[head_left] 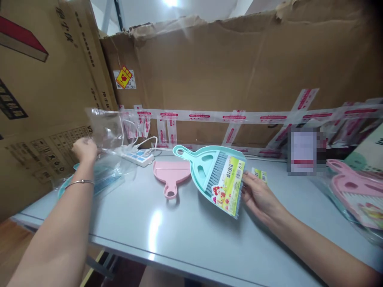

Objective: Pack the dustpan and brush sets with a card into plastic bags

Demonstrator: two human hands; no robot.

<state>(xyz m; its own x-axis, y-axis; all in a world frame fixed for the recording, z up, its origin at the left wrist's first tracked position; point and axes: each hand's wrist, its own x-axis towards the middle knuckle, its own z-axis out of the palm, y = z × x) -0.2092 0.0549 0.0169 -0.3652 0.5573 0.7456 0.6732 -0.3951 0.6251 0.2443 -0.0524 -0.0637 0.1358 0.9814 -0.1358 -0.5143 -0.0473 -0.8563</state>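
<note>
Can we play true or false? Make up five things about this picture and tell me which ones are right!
1. The right hand holds a turquoise dustpan-and-brush set. True.
2. The middle pink dustpan is on the floor. False: the middle pink dustpan lies on the table.
3. The power strip is white. True.
4. The bracelet is on the right wrist. False: the bracelet is on the left wrist.
5. The big cardboard box has tape on it. True.

The dustpan (196, 162) is turquoise, the bristles (216, 169) grey-blue.
</note>
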